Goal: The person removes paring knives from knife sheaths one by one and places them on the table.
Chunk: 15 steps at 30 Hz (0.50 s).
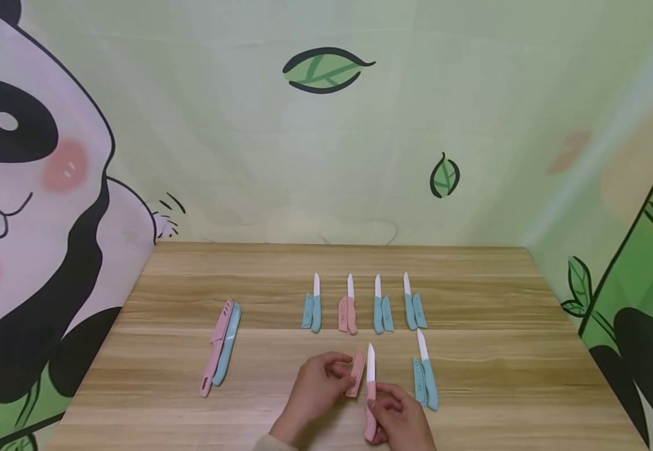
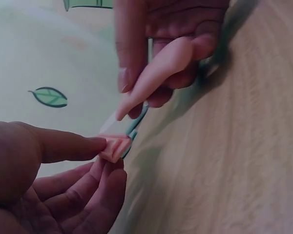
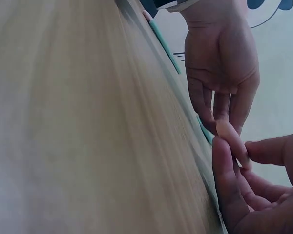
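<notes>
L hand (image 1: 321,387) pinches pink sheath (image 1: 358,366); R hand (image 1: 402,414) grips pink knife (image 1: 371,391) by handle (image 1: 370,428), blade (image 1: 371,364) just beside sheath, well off back edge of table (image 1: 135,376). Tight R side: blue knife (image 1: 430,381) near; wide gap L, toward sheathed pair (image 1: 228,344). L wrist view shows handle butt; only head view shows whole blade.

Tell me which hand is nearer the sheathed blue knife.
Left. The left hand is to the right of the sheathed blue knife; the right hand is farther out on that side.

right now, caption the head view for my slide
Left hand pinches a pink sheath while the right hand grips an unsheathed pink-handled knife.
</notes>
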Motion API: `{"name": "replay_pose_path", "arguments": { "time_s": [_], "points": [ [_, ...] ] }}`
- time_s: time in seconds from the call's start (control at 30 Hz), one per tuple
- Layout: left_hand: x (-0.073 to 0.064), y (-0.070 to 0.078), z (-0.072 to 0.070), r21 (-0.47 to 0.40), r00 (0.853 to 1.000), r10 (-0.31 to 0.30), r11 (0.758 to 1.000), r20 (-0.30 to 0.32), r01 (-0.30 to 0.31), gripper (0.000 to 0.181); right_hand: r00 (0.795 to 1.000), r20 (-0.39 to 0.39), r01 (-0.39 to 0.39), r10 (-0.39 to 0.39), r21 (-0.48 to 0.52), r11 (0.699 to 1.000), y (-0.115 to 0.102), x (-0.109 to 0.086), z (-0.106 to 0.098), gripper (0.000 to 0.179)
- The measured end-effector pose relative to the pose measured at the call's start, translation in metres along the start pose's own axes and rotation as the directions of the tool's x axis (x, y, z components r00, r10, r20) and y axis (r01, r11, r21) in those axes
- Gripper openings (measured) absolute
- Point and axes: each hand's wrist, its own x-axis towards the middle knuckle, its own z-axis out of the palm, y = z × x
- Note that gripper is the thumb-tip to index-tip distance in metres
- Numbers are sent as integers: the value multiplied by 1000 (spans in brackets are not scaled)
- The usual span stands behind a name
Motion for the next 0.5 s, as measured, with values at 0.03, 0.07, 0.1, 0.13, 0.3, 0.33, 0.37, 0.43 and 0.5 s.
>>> {"name": "replay_pose_path", "arguments": {
  "time_s": [0.03,0.07,0.1,0.13,0.3,0.33,0.37,0.43,0.5],
  "points": [
    [-1,0,2,10,1000,-2,1000,-1,2,33,1000,-17,-7,7,-6,1000,0,0,0,50],
    [-2,0,4,24,1000,-3,1000,-3,3,33,999,-34,-11,11,-10,1000,0,0,0,51],
    [-2,1,6,41,1000,-2,999,-6,2,33,999,-53,-12,11,-17,1000,0,0,1,52],
    [-3,0,8,56,1000,-3,998,-8,3,33,997,-71,-10,9,-23,1000,1,0,1,52],
    [-4,0,15,131,1000,8,991,1,-8,36,986,-158,31,-47,-98,995,0,-1,4,54],
    [-5,0,16,137,1000,10,990,6,-11,37,983,-172,45,-65,-120,992,0,-2,5,54],
    [-5,0,18,144,1000,13,989,11,-15,37,978,-192,52,-80,-147,988,-1,-3,5,53],
    [-6,1,20,152,1000,19,988,17,-21,39,966,-235,61,-111,-211,976,-1,-3,6,53],
    [-7,1,22,168,999,25,985,22,-28,40,953,-272,59,-135,-270,961,-2,-4,6,52]
  ]
}}
